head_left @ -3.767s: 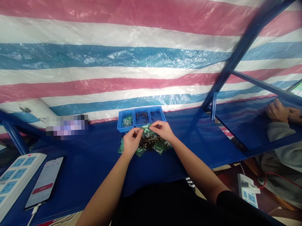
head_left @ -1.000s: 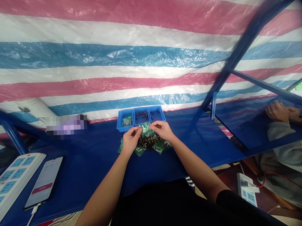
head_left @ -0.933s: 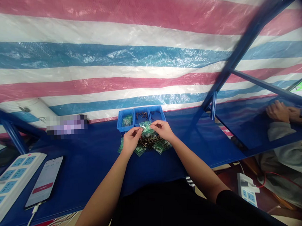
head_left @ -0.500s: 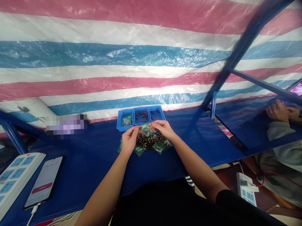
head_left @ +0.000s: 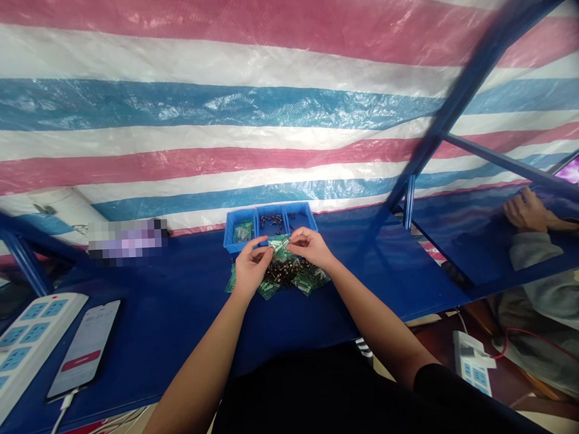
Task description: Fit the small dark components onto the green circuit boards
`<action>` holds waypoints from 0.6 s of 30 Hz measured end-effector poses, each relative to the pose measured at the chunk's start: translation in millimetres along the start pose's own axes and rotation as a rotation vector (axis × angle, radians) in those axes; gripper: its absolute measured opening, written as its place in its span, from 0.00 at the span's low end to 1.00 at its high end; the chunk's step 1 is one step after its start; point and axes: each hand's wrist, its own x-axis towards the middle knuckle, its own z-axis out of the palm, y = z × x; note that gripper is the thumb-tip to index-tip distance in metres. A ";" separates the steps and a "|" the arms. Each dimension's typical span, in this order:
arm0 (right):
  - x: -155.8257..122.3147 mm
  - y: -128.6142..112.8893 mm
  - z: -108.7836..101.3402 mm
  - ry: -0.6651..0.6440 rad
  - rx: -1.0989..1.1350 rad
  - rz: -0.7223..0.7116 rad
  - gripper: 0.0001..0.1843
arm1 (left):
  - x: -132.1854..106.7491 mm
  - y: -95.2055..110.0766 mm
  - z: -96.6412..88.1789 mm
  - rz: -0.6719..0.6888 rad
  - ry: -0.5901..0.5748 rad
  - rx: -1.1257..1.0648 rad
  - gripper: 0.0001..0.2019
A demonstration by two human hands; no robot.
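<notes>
Between my two hands is a small clear green-tinted plastic bag (head_left: 279,242) with silvery pieces in it. My left hand (head_left: 251,266) pinches its left edge between thumb and fingers. At the right edge, my right hand (head_left: 314,248) grips it the same way. Just below lies a pile of small dark, brassy metal parts (head_left: 287,272), with similar green bags (head_left: 307,281) around it. Behind the hands stands a blue three-compartment bin (head_left: 240,247): green bags are in its left part, dark small parts in the middle and a few in the right.
On the left of the blue table (head_left: 179,337) lie a phone (head_left: 84,351) on a cable and a white power strip (head_left: 36,343). A blue metal frame (head_left: 430,147) rises at right. Beyond it are another person's hands (head_left: 526,212). A second power strip (head_left: 473,366) sits lower right.
The bag has tipped so its face and silvery contents show more clearly. My left fingers have spread and shifted slightly along its edge. The other person's hands have moved a little.
</notes>
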 end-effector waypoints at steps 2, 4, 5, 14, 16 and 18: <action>0.3 0.2 0.0 0.003 0.017 0.025 0.20 | -0.2 0.1 -0.4 -0.023 -0.007 -0.011 0.26; 0.1 0.2 0.1 0.006 0.020 0.023 0.19 | -0.2 -2.0 -0.2 -0.036 -0.011 -0.024 0.25; -0.2 -0.1 0.2 0.006 0.011 0.013 0.18 | -0.2 -3.5 0.1 -0.039 -0.014 -0.032 0.24; -1.5 -3.5 0.2 0.047 -0.054 -0.055 0.15 | -0.7 -5.0 2.1 -0.017 0.033 -0.017 0.16; -1.7 -4.3 0.0 0.037 -0.057 -0.069 0.14 | -0.3 -4.5 1.3 -0.015 0.054 0.042 0.15; -2.1 -5.1 -0.4 0.019 -0.072 -0.078 0.14 | 0.0 -4.8 0.4 -0.006 0.073 0.100 0.14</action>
